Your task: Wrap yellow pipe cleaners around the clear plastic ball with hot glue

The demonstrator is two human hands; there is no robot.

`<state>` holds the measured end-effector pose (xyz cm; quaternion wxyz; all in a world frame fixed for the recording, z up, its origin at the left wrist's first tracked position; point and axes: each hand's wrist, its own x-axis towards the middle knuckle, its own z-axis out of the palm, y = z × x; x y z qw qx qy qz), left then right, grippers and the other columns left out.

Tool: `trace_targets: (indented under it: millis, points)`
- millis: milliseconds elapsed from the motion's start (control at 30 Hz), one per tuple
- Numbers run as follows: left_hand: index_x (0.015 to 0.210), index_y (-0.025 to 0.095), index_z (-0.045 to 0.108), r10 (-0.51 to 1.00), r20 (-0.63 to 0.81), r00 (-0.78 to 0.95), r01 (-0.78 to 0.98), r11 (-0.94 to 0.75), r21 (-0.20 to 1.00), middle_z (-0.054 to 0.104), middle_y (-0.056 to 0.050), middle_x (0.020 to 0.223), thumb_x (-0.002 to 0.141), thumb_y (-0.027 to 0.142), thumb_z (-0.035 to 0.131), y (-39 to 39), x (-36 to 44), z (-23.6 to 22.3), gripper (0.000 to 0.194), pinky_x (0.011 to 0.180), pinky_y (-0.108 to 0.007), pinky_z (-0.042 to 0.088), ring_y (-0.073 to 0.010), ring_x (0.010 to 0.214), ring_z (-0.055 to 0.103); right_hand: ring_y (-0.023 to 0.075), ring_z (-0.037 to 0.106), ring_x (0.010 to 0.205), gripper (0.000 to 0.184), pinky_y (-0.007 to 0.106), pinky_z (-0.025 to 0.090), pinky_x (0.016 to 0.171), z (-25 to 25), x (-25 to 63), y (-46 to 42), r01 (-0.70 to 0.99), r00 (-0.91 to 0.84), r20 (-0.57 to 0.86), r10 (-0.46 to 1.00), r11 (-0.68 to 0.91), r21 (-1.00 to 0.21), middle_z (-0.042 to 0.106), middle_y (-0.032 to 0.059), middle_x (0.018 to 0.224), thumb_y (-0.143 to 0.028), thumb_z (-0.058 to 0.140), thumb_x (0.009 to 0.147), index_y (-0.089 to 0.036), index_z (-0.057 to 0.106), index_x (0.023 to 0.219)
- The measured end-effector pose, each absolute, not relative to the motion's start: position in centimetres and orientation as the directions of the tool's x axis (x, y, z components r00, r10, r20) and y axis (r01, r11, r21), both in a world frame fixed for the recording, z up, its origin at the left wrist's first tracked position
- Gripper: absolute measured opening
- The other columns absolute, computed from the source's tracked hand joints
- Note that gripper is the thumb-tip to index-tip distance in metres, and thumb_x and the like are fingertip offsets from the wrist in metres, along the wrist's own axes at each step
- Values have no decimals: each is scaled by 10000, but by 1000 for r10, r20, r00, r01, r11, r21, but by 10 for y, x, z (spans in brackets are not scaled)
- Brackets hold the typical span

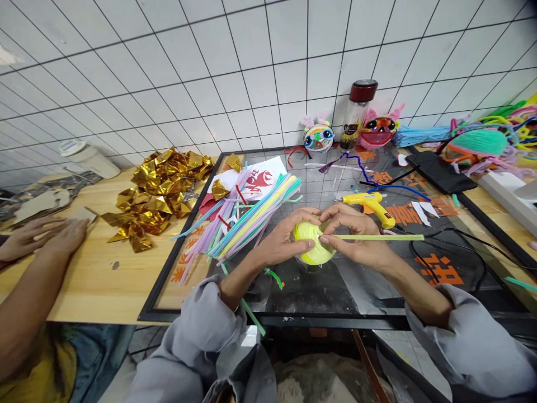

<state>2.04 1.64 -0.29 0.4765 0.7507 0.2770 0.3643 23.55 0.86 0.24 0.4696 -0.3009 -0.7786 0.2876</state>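
Note:
A round yellow ball [312, 254], its surface covered in wound strands, sits low over the dark glass panel in front of me. My left hand [289, 238] wraps round its left side, thumb across the front. Against its right side, my right hand [354, 232] pinches a pale yellow pipe cleaner [386, 238] near one end; the rest sticks out to the right. The fingertips of both hands nearly meet at the top of the ball. Behind my right hand lies a yellow hot glue gun [371, 206].
Bundled pastel pipe cleaners [251, 221] lie left of my hands, with folded gold paper [163, 187] beyond. A co-worker's hands [62, 235] rest at far left. Behind stand two decorated balls, one a striped ball [319, 137], and a bottle [356, 115]. Black cables [465, 238] run at right.

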Motion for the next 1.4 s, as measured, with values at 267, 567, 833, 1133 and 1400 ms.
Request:
trace_targets:
  millis: [267, 567, 833, 1133, 1400]
  points:
    - [1034, 210, 605, 782, 262, 565, 20, -331, 943, 593, -91, 1358, 766, 280, 708, 16, 24, -1, 295, 1117, -442, 403, -291, 1312, 545, 167, 657, 934, 102, 307, 526, 820, 3, 235, 8, 184, -394, 567, 723, 667, -722, 651, 36, 987, -180, 746, 838, -208, 673, 773]
    - [1002, 214, 620, 806, 241, 540, 60, -322, 945, 613, -81, 1338, 730, 250, 673, 13, 26, 1, 279, 1093, -433, 424, -289, 1275, 566, 171, 658, 938, 88, 318, 528, 844, 3, 237, 9, 189, -400, 552, 732, 655, -732, 658, 43, 1005, -202, 750, 843, -215, 691, 779]
    - [1150, 213, 546, 827, 232, 512, 101, -326, 940, 621, -88, 1307, 725, 285, 707, 11, 25, -1, 460, 1031, -395, 468, -271, 1185, 604, 191, 651, 985, 92, 334, 530, 865, 1, 243, 14, 177, -406, 533, 742, 637, -751, 652, 52, 1046, -281, 802, 809, -230, 726, 817]
    - [1149, 199, 557, 825, 193, 532, 130, -305, 943, 611, -104, 1331, 726, 297, 693, 11, 24, 3, 456, 1061, -409, 460, -283, 1221, 596, 203, 660, 972, 127, 355, 543, 859, 4, 243, 13, 192, -410, 516, 752, 625, -757, 668, 55, 1025, -328, 812, 803, -231, 730, 810]
    - [1108, 191, 589, 824, 217, 524, 130, -329, 935, 617, -127, 1357, 733, 274, 696, 11, 26, 6, 398, 1112, -442, 430, -307, 1283, 585, 190, 662, 920, 151, 345, 537, 816, -1, 242, 13, 102, -347, 534, 771, 597, -795, 683, 57, 957, -354, 722, 898, -238, 766, 812]
